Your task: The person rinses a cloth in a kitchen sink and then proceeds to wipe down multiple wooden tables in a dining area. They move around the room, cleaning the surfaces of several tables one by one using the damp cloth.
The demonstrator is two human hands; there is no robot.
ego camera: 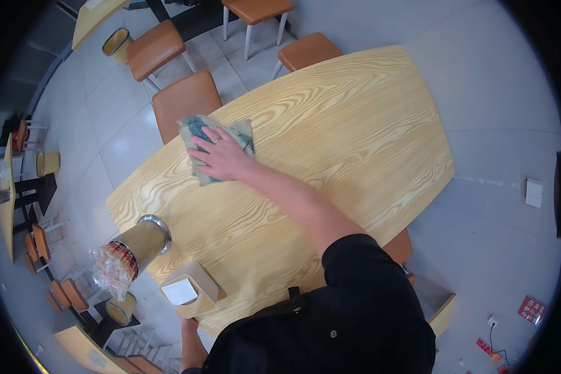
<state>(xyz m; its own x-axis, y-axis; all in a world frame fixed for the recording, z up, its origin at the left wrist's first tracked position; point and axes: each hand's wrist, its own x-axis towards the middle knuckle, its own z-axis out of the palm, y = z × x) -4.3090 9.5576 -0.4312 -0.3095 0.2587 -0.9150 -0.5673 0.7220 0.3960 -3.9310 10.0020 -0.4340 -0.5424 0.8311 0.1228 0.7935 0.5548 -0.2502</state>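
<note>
A grey and teal cloth (201,124) lies on the wood-grain table (355,121), close to its far left edge. My right hand (224,156) rests flat on it with the fingers spread. At the table's near left edge is my left hand (187,322), just below a beige tissue box (205,283) with white tissue in its opening; most of that hand is hidden, so whether it touches the box or table cannot be told. A metal cylinder (142,243) on a round base holds many plastic-wrapped utensils (117,269) beside the tissue box.
Brown padded chairs (187,100) stand along the table's far side, with another chair (397,248) partly under the near side. Yellowish bins (117,44) and more tables (86,348) are to the left. A wall with a socket (534,192) rises at the right.
</note>
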